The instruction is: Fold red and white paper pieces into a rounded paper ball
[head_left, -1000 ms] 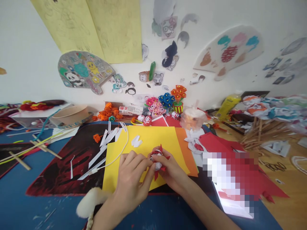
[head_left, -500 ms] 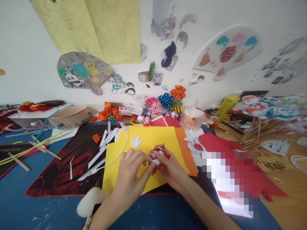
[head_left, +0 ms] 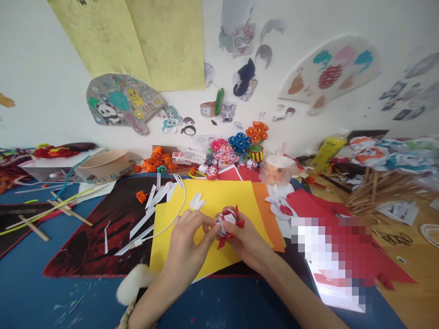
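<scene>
A small woven ball of red and white paper strips (head_left: 227, 221) is held between both hands above a yellow sheet of paper (head_left: 209, 201). My left hand (head_left: 187, 244) pinches its left side with the fingertips. My right hand (head_left: 245, 240) is wrapped round its right and lower side, with red strip ends sticking out between the fingers. An orange sheet (head_left: 269, 217) lies under the yellow sheet's right edge.
White paper strips (head_left: 151, 201) and a white cord (head_left: 164, 224) lie left of the yellow sheet. A plastic cup (head_left: 277, 169), paper flowers (head_left: 240, 146) and a glue tube (head_left: 187, 158) stand by the wall. Red paper (head_left: 308, 203) and bamboo sticks (head_left: 380, 192) lie to the right.
Both hands have lifted the paper ball slightly and turned it between the fingers. The view has shifted a little to the left.
</scene>
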